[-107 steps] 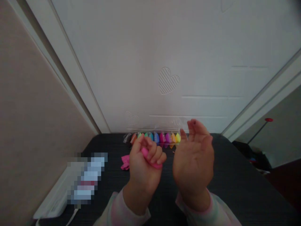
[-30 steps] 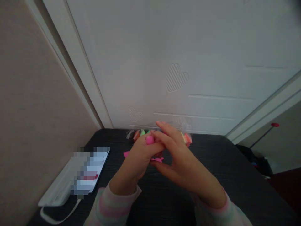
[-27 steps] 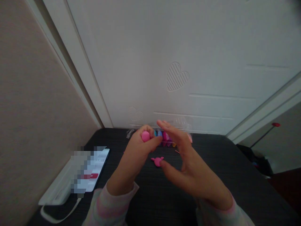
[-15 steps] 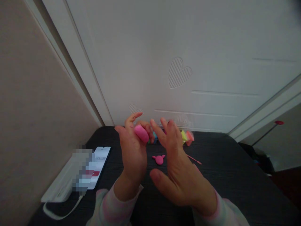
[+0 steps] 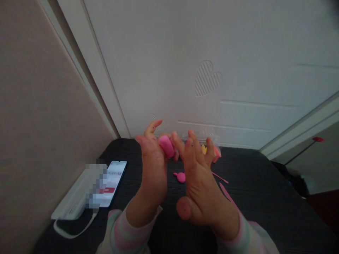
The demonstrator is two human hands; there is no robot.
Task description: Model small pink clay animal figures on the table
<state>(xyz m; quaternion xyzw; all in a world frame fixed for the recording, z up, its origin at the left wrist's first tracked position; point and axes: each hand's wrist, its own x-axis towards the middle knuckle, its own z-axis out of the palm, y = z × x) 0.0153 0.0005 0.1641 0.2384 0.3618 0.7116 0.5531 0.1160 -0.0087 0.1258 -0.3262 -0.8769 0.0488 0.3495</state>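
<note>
A smooth pink lump of modelling clay (image 5: 166, 146) rests against the fingers and upper palm of my left hand (image 5: 154, 173), which is turned palm inward with its index finger raised. Close by on the right, my right hand (image 5: 203, 190) is held with its fingers spread and nothing in them. Its index fingertip is near the clay; whether they touch I cannot tell. Below and between the hands, a small round pink clay piece (image 5: 181, 177) with a little nub lies on the dark table (image 5: 254, 197), partly hidden by my right hand.
Behind my right hand lie wrapped clay packs, one of them orange (image 5: 216, 153). A thin pink stick tool (image 5: 221, 177) and a flat pink blade tool (image 5: 224, 191) lie to the right. At left are a lit phone (image 5: 115, 180), a white device (image 5: 76, 197) and a cable (image 5: 71, 235).
Both hands have shifted slightly, and the clay now sits more edge-on in my left hand. My right fingers have spread wider, covering part of the round clay piece. The blade tool has come into view.
</note>
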